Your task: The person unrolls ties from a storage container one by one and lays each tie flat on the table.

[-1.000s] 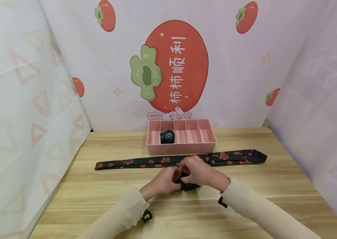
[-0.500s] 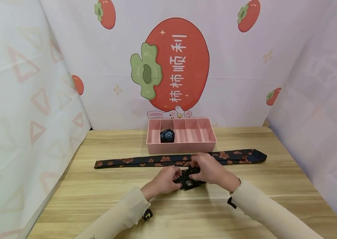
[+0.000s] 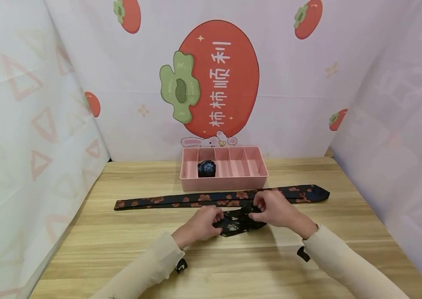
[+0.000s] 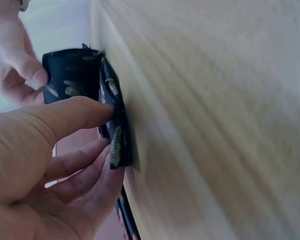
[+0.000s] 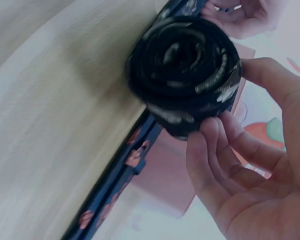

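Shifted toward three o'clock since the earlier frame, the right hand [image 3: 276, 209] stands farther from the left hand [image 3: 200, 223], baring more of the black tie [image 3: 233, 226] between them. The right hand is partly curled, thumb and fingertips round the tie's thick coil [image 5: 182, 65]; the left hand pinches its flat end [image 4: 116, 137] between thumb and fingers. With twelve toward the far wall, that end runs from the coil toward eight o'clock, its long axis crossing the gap between the hands. The coil is drum-shaped, a close spiral of dark cloth with pale, ribbed motifs.

Just beyond the hands, a flowered tie [image 3: 166, 201] stretches from nine to three, blue-black with rust-orange blossoms, its broad pointed tip at three. Past it, about eleven o'clock from the coil, stands a smooth pink box [image 3: 225, 183] with five slots; a dark blue roll [image 3: 206, 169] sits in the second from the nine o'clock side. Box and flowered tie rest on the wood-grained table [image 3: 121, 249].
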Tool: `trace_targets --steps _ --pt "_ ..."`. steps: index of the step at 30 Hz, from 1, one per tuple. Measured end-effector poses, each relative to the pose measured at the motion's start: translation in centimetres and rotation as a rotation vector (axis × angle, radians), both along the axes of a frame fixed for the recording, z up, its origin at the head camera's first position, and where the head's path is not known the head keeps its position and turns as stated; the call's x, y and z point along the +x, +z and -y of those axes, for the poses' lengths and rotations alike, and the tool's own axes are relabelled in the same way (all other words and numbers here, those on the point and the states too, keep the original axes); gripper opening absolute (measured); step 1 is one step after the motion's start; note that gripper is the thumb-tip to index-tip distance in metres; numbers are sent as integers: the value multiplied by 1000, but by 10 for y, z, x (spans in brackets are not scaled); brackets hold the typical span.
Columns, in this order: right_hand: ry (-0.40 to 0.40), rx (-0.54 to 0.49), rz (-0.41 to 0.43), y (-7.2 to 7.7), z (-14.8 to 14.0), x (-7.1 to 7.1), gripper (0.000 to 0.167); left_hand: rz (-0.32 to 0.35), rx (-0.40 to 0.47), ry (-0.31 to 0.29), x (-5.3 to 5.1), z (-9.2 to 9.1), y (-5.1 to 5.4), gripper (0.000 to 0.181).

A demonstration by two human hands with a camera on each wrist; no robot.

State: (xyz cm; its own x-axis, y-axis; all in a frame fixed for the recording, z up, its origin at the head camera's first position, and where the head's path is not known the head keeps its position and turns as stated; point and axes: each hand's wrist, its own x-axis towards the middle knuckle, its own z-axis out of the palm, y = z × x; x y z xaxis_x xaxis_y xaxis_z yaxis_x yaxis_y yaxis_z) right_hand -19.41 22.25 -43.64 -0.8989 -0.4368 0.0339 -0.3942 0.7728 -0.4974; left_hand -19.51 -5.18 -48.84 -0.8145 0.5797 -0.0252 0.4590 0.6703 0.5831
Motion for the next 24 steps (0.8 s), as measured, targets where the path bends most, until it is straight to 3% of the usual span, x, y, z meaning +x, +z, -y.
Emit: trace_targets --steps 7,16,20,24 --pt "-18 -75 111 -7 -13 2 27 20 -39 -16 -3 15 5 28" --pt "30 -26 -21 9 6 4 26 28 -41 -7 -2 17 6 33" --pt "110 -29 -66 13 22 5 21 16 -32 -20 -2 18 4 33" --pt "181 -16 -60 11 34 5 16 8 -17 -37 -2 19 3 32"
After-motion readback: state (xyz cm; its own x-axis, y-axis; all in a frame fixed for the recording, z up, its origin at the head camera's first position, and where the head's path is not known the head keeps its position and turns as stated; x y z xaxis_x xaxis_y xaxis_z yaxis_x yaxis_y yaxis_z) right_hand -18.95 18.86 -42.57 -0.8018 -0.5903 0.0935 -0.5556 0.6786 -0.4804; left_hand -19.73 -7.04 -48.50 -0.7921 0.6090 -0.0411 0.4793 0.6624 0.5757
